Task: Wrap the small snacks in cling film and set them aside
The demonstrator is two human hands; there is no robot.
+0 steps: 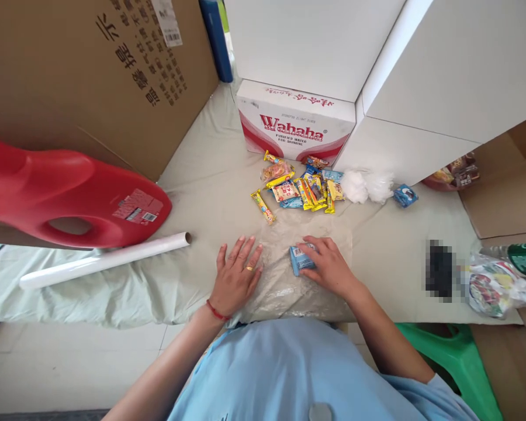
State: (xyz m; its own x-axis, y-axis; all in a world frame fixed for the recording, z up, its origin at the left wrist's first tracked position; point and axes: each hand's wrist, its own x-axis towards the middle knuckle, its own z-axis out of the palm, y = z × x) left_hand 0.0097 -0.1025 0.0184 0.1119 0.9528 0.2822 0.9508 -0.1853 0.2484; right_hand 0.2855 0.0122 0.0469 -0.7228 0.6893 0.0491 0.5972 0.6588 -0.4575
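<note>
Pale green cloth [149, 295] is covering the worktop [390, 275], its front edge running just before the person's blue shirt [280, 374], while white cabinets [298, 47] and a Wahaha carton [284, 140] are bounding the back. Near that front edge, the right hand [331, 266] is closing its grip around a blue packet [296, 262], thumb and fingers holding it over a clear plastic sheet [284, 295]. At the sheet's left side, the left hand [236, 275] is lying palm down, its grip open and fingers spreading. Leftward, cloth is stretching to a white roll [114, 257] and a red bottle [79, 181]; rightward, to a clear bag [491, 286]. Ahead, wrapped snacks [304, 196] are crowding the space before the carton.
</note>
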